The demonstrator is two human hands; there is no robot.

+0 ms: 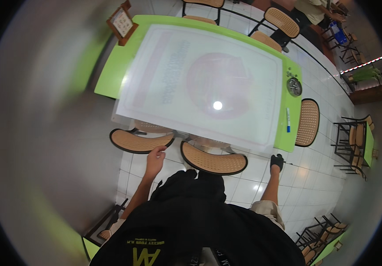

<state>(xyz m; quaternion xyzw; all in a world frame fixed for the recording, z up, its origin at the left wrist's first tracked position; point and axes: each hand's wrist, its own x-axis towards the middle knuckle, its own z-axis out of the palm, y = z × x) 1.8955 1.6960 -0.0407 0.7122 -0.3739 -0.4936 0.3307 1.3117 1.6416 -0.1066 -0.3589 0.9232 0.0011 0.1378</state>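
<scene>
A large whitish see-through sheet [155,84] with faint reversed print covers most of a green table [111,75]. Its near edge hangs out past the tabletop, above the chairs. My left hand [156,158] is bare, its fingers loosely bent with nothing visible in them, beside the curved back of a cane chair [140,142]. In a black glove, my right hand [277,162] is closed just below the near right corner of the sheet. A thin dark piece sticks out to its right, too small to name.
On the table's right strip lie a round dish [294,87] of small dark pieces and a blue-and-white marker [288,120]. A wooden-framed card [122,23] stands at the far left corner. Cane chairs [214,159] surround the table; a person [311,11] is at the far right.
</scene>
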